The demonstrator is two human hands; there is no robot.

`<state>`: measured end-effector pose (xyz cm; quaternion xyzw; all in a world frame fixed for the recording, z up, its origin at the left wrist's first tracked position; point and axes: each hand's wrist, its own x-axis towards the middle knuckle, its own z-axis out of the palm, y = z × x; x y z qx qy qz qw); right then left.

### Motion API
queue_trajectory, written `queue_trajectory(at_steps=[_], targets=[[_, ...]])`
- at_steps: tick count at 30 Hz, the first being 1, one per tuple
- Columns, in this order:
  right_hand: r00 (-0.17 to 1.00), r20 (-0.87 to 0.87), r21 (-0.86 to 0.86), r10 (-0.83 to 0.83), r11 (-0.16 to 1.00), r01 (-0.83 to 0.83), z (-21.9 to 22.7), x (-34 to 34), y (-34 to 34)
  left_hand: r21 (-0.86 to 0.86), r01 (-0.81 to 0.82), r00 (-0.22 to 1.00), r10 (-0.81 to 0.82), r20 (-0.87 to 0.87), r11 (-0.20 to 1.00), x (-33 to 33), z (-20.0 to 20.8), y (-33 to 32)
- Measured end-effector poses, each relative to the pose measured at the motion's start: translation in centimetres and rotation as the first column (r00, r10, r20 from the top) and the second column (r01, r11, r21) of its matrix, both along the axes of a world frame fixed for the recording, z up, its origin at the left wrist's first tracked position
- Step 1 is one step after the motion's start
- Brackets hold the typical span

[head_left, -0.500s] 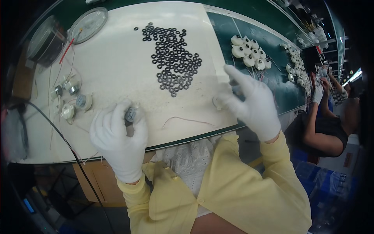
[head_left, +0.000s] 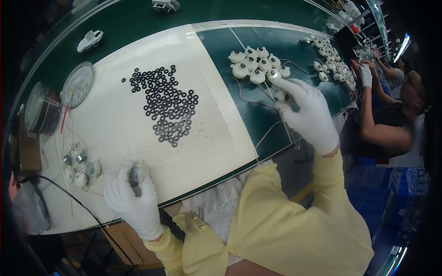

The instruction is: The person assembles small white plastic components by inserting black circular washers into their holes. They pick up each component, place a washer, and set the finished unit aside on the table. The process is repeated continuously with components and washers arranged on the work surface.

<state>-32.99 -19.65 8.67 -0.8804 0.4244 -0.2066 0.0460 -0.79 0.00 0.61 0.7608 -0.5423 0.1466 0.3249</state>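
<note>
My left hand (head_left: 133,198), in a white glove, is closed around a small motor (head_left: 134,175) whose round grey face shows between thumb and fingers. It rests over the near left part of the white sheet (head_left: 221,156). My right hand (head_left: 308,112), also gloved, pinches a white-cased motor (head_left: 282,96) with a black centre, partly hidden by the fingers. This hand is beside the near right side of a cluster of similar white motors (head_left: 251,64) on the green surface. Thin wires (head_left: 266,137) trail below the hand. Black rubber rings (head_left: 165,103) lie spread in the sheet's middle.
Several motors (head_left: 80,179) with wires lie at the left, near a clear tub (head_left: 43,108) and its round lid (head_left: 79,83). A black cable (head_left: 76,198) crosses the near left edge. More white parts (head_left: 331,60) sit far right, where a co-worker (head_left: 386,115) sits.
My right hand has moved from the white sheet's right edge to the motor cluster on the green surface. My left hand keeps its grip on the motor. The whole view has shifted.
</note>
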Motion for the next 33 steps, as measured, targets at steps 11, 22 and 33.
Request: queue_trajectory(at_steps=[11, 22, 33], targets=[[0.961, 0.138, 0.004, -0.241, 0.970, 0.243, -5.2, -4.0, -3.8, 0.001, 0.013, 1.000, -0.013, 0.001, 1.000, 0.0, 0.2, 0.0], [0.812, 0.583, 0.153, -0.035, 0.986, -0.068, -2.2, -0.8, 3.3, -0.283, 0.112, 0.994, -0.112, 0.015, 0.953, -1.8, 1.2, 1.2], [0.434, 0.755, 0.570, -0.492, 0.164, -0.805, -4.3, 8.0, 7.3, -0.194, 0.393, 0.920, -0.386, 0.073, 0.899, -4.8, 7.8, -2.6]])
